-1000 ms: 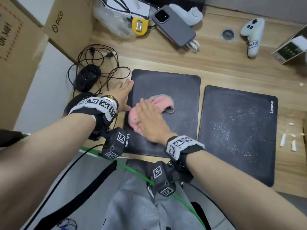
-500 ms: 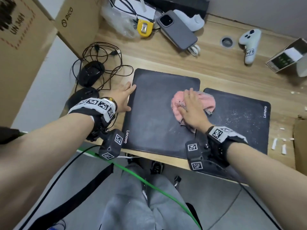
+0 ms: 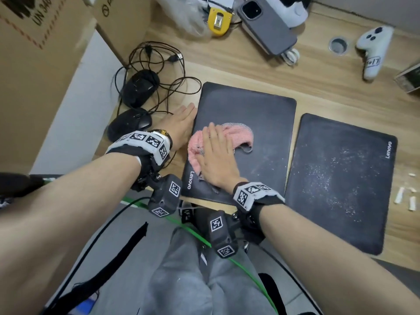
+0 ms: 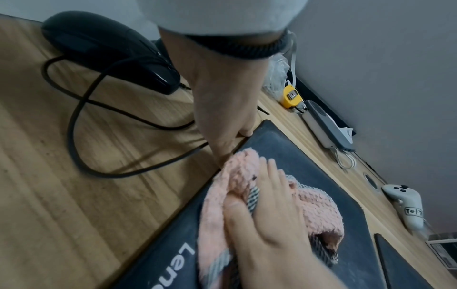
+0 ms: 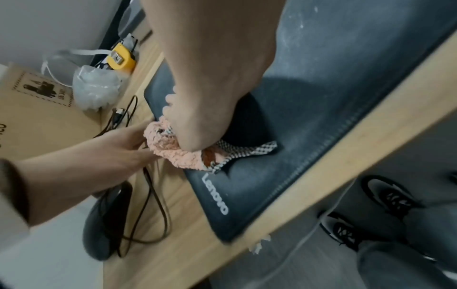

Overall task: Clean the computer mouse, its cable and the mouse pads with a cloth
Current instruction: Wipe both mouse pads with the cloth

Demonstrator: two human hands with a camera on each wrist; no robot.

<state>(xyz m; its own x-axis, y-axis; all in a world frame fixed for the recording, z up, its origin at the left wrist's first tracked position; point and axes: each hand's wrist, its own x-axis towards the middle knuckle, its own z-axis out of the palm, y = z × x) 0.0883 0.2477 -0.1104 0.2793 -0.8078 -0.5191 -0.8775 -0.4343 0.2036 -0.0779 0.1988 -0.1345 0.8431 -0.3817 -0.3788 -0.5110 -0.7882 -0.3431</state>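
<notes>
Two black Lenovo mouse pads lie side by side on the wooden desk. My right hand [image 3: 216, 153] presses a pink cloth [image 3: 241, 133] flat onto the left pad [image 3: 250, 105], near its left edge. The cloth [image 4: 319, 207] bunches under straight fingers [image 4: 272, 187]. My left hand [image 3: 179, 123] lies flat on the desk against that pad's left edge, steadying it. The right pad [image 3: 336, 178] is speckled with white dust. Two black mice, one [image 3: 139, 88] farther and one [image 3: 129, 123] nearer, sit left of my left hand amid a tangled black cable [image 3: 163, 71].
Cardboard boxes [image 3: 45, 64] wall off the left side. At the back are a yellow tape measure [image 3: 219, 21], a grey phone [image 3: 268, 26] and a white controller [image 3: 375, 51]. White scraps [image 3: 406, 196] lie right of the dusty pad. The desk's front edge [image 5: 321, 176] is close to my wrists.
My right hand has swept the pink cloth back from the gap between the two pads to the left side of the left pad. The left hand has stayed at the pad's edge.
</notes>
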